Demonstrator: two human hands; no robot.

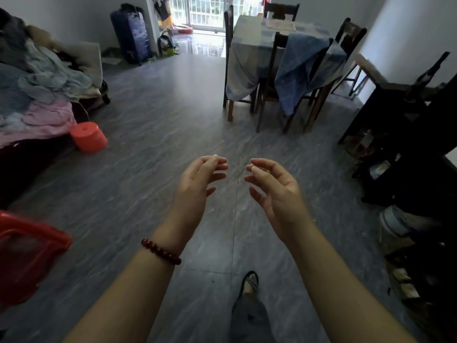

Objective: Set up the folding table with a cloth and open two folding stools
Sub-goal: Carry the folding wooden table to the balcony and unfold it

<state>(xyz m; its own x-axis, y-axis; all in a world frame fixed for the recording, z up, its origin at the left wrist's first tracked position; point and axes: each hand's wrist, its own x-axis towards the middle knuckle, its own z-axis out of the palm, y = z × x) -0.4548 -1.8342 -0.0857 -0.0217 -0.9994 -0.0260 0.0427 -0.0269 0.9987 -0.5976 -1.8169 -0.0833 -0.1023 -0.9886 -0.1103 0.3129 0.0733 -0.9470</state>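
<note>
My left hand [197,181] and my right hand [272,186] are raised side by side over the grey floor, palms facing each other, fingers curled and apart, holding nothing. A dark red bead bracelet is on my left wrist. A blue patterned cloth [296,68] hangs over the back of a dark chair at the far table. A flat pale panel with a metal leg [371,70] leans at the right wall; I cannot tell if it is the folding table. No folding stool is recognisable in the head view.
A dining table [249,33] under a pale cloth stands ahead with dark wooden chairs around it. A sofa heaped with clothes [37,82] fills the left. A red plastic stool [89,136] and a red plastic object [24,251] sit on the left floor. Dark shelving [408,157] lines the right. My foot [249,283] is below.
</note>
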